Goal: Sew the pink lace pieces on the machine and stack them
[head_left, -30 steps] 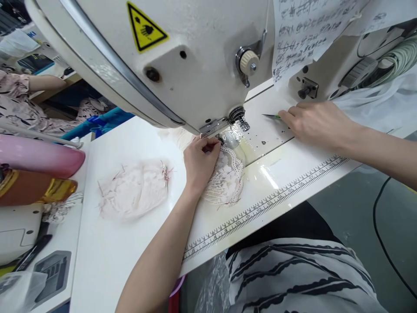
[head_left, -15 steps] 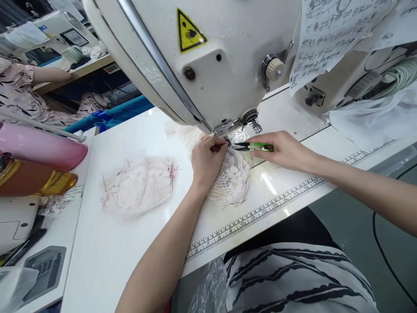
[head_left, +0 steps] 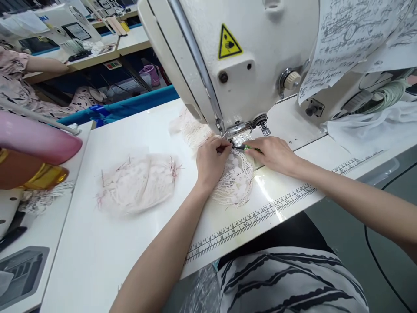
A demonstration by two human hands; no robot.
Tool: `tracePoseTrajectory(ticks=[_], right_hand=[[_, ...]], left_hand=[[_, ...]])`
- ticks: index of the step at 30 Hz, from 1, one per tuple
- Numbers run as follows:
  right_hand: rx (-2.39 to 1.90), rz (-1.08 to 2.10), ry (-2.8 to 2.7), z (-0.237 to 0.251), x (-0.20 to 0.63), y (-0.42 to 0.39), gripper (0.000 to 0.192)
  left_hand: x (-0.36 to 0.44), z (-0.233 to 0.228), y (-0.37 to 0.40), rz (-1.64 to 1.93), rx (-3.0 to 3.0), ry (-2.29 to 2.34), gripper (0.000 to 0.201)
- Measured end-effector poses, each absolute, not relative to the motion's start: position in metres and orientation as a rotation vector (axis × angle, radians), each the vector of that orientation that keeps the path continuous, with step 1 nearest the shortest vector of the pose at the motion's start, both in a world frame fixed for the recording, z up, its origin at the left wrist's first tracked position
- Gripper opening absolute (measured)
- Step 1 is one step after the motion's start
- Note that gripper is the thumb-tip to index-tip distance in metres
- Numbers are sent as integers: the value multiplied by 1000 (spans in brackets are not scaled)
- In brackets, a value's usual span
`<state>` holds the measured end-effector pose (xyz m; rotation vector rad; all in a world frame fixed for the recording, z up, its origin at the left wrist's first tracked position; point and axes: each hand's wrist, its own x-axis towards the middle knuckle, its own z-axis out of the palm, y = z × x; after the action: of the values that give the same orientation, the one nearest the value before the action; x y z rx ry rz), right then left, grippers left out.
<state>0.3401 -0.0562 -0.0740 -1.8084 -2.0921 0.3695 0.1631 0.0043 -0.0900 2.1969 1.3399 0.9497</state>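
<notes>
My left hand (head_left: 211, 163) is closed in a pinch at the edge of a cream lace piece (head_left: 235, 182), close beside the presser foot. My right hand (head_left: 276, 155) grips green-handled thread snips (head_left: 253, 148); their dark blades point left, close to my left fingertips. The lace lies partly under the head of a white sewing machine (head_left: 260, 95), and part of it spreads behind my left hand. The blade tips and the needle area are too small and crowded to make out clearly.
Another lace piece with reddish loose threads (head_left: 138, 182) lies on the white table to the left. A printed ruler (head_left: 257, 217) runs along the front edge. Bottles (head_left: 39, 137) stand at far left, white fabric (head_left: 368, 126) at right. A co-worker's arm (head_left: 45, 64) shows at upper left.
My right hand has moved slightly left with the snips, and its fingers now cover more of the green handles. My left hand stays at the lace. The view has shifted a little.
</notes>
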Motion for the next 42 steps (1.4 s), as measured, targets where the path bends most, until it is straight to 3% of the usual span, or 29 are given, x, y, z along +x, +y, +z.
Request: tracePoseTrajectory(ticks=[42], right_hand=[[-1817, 391, -2075, -74, 340, -52, 32]], left_hand=[[162, -88, 3, 957, 2177, 1310, 10]])
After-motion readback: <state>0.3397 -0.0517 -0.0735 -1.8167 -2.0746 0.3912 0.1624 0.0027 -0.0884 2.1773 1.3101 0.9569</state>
